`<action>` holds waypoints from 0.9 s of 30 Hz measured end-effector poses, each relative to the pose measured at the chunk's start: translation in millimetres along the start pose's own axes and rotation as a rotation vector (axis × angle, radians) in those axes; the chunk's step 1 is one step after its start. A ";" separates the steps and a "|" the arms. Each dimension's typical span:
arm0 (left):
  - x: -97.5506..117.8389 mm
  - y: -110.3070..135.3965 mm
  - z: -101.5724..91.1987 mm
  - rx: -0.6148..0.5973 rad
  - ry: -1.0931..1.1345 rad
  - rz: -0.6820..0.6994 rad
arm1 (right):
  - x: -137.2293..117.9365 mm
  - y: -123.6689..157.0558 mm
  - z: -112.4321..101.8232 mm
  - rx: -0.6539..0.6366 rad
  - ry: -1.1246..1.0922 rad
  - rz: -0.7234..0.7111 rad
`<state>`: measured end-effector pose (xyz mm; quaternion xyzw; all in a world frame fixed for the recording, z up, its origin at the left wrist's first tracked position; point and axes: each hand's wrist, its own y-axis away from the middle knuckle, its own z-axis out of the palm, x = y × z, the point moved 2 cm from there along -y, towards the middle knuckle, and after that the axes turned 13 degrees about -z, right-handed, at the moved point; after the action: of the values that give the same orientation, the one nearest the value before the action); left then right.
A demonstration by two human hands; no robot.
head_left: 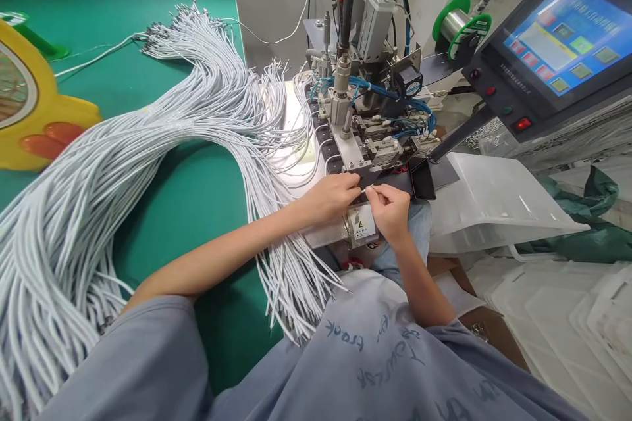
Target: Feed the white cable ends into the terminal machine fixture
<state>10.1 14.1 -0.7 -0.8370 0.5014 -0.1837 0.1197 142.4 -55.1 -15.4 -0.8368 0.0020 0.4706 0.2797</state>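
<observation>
I see the left hand (340, 194) and right hand (392, 210) pinching one wire (364, 191) between them, at the near edge of one machine (340, 112). Left, I have more wires (172, 122), too many to count, on one green table (197, 194). Far right, one screen (563, 46) shows writing too small to read; the near shirt (355, 368) reads "track".

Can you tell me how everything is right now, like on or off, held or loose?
Left hand: closed, pinching
Right hand: closed, pinching
White cable: held between the hands
Screen: lit
Red switch: glowing
Wire spool: wound with wire
Cable bundle: curving across the green table
</observation>
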 end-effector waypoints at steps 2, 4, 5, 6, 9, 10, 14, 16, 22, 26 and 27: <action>-0.1 -0.6 -2.7 0.022 -0.132 0.114 | -1.2 -3.0 -4.5 -0.076 0.035 -0.014; 0.0 -0.5 -3.7 0.040 -0.165 0.157 | 1.3 -6.0 -7.2 -0.136 -0.023 0.040; 0.1 -0.2 -3.3 0.043 -0.149 0.140 | 3.0 -7.0 -7.4 -0.143 -0.055 0.066; 0.0 0.1 -2.4 0.042 -0.115 0.097 | 4.5 -7.4 -6.9 -0.134 -0.078 0.081; 0.1 1.6 1.8 0.005 0.070 -0.079 | 6.3 -5.5 -2.0 -0.029 -0.108 0.076; 0.4 1.8 3.0 -0.019 0.137 -0.119 | 6.4 -4.0 0.2 0.008 -0.116 0.072; -0.2 0.6 5.5 -0.169 0.264 -0.150 | 11.7 0.7 6.4 0.077 -0.136 0.088; -3.2 -0.4 7.2 -0.257 0.189 -0.153 | 20.6 0.5 6.7 0.021 -0.126 0.123; -11.3 0.0 16.3 -0.378 -0.101 -0.128 | 56.2 -6.4 2.9 -0.082 -0.210 0.228; -9.7 0.1 18.1 -0.387 -0.102 -0.106 | 64.1 -7.4 9.1 -0.135 -0.311 0.321; -9.2 0.1 17.9 -0.387 -0.099 -0.108 | 64.1 -7.2 10.9 -0.143 -0.327 0.338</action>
<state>13.8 22.5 -18.6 -0.8781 0.4751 -0.0487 -0.0289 171.4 -27.2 -67.0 -0.7549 0.0635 0.6389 0.1336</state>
